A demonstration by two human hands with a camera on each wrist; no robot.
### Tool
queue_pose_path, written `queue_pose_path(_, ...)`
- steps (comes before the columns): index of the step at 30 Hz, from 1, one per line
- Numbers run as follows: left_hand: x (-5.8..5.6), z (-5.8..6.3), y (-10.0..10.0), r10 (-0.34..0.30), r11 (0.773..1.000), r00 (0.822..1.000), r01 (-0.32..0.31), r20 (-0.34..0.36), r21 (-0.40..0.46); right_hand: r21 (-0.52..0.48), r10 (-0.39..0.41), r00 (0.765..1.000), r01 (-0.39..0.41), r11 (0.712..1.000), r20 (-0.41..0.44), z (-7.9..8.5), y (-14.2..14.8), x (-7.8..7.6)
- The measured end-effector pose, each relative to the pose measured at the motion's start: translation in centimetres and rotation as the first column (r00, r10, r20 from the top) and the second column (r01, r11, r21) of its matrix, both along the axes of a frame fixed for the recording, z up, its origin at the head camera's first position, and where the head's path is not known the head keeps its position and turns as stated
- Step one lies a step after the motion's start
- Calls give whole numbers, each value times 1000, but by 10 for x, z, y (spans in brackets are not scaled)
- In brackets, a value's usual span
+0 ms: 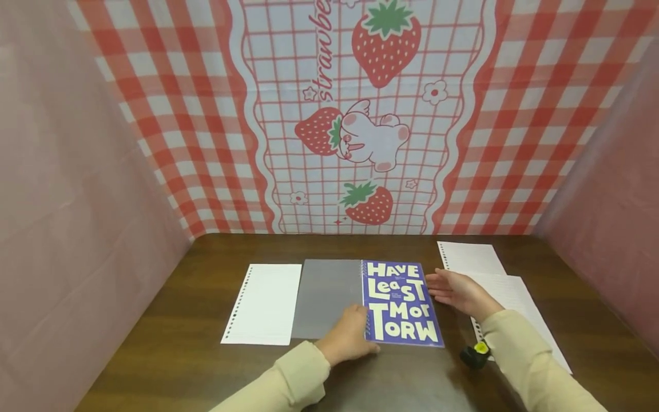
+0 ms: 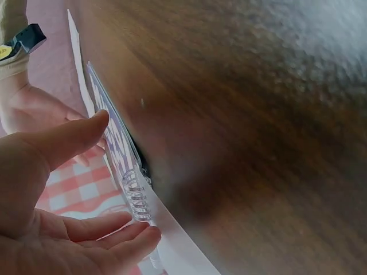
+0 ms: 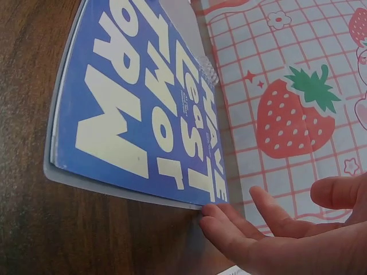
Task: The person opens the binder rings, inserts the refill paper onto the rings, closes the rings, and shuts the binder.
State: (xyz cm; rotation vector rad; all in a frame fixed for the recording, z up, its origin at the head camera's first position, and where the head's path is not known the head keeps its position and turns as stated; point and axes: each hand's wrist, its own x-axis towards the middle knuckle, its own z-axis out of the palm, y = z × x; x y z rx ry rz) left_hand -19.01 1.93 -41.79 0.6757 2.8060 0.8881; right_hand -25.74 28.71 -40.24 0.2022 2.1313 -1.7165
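Observation:
A spiral notebook (image 1: 401, 312) with a purple-blue cover and cream lettering lies on the table, a grey sheet (image 1: 326, 297) spread to the left of its binding. My left hand (image 1: 347, 337) is by the lower part of the binding. In the left wrist view its fingertips are right at the clear coil (image 2: 136, 197), with the thumb (image 2: 74, 137) held apart over the cover's side. On the opposite side, my right hand (image 1: 458, 292) has its fingers extended at the notebook's right edge. Fingertips (image 3: 215, 215) meet the cover's corner in the right wrist view.
Left of the grey sheet lies a white punched sheet (image 1: 262, 303). Two more punched sheets, a far one (image 1: 471, 256) and a nearer one (image 1: 530, 320), overlap on the right. A black and yellow device (image 1: 475, 355) is at the right wrist. A strawberry-print cloth (image 1: 360, 143) hangs behind the table.

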Motion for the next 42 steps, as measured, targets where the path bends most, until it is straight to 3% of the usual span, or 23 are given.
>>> queue_pose_path(4, 1, -2, -1, -17, 998, 999, 14, -40, -56, -22, 7, 1000, -7, 1000, 14, -1, -1, 1)
queue_pose_path(11, -1, -3, -2, -22, 997, 996, 15, -87, -78, -67, -12, 999, 14, 998, 34, 0, -3, 2)
queue_pose_path(23, -9, -8, -6, -45, 995, 980, 27, -193, -99, -53, -6, 999, 8, 999, 38, 3, -6, 3)
queue_pose_path(28, -11, -11, -8, -54, 995, 975, 34, -218, -98, -101, -50, 997, 56, 993, 59, 0, -5, 1)
queue_pose_path(35, -13, -13, -10, -67, 995, 972, 48, -224, -91, -248, -154, 978, 185, 951, 140, -2, 1, -1)
queue_pose_path(39, -13, -13, -10, -68, 995, 973, 51, -221, -81, -359, -169, 968, 226, 906, 183, -3, 3, -1)
queue_pose_path(42, -13, -11, -9, -61, 996, 973, 44, -222, -82, -405, -140, 970, 212, 890, 199, -2, 3, -2)
